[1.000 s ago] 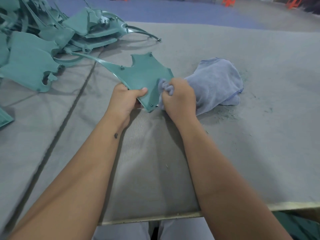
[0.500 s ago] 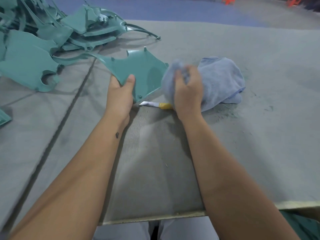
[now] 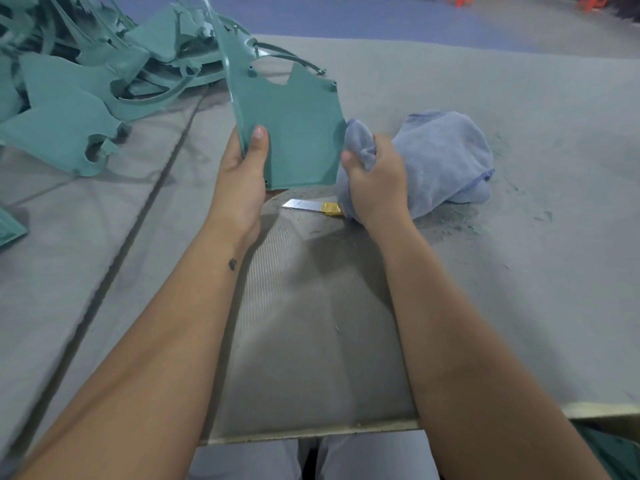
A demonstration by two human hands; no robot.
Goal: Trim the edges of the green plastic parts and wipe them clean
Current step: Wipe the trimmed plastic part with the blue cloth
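Note:
My left hand (image 3: 242,181) grips the lower left edge of a green plastic part (image 3: 294,133), thumb on its face, and holds it upright above the table. My right hand (image 3: 375,178) clutches a bunch of the blue-grey cloth (image 3: 446,157) and holds it against the part's right edge. The rest of the cloth lies heaped on the table to the right. A knife with a metal blade and yellow handle (image 3: 311,206) lies on the table under the part, its handle partly hidden by my right hand.
A pile of several green plastic parts (image 3: 86,84) covers the back left of the grey table (image 3: 519,289). Another green piece (image 3: 8,230) pokes in at the left edge. Plastic shavings (image 3: 485,223) litter the surface near the cloth. The table's near edge runs just above my lap.
My left hand has tipped the green part from lying low and slanted to upright and lifted it. My right hand stays bunched in the cloth by the part's right edge. The knife came into view.

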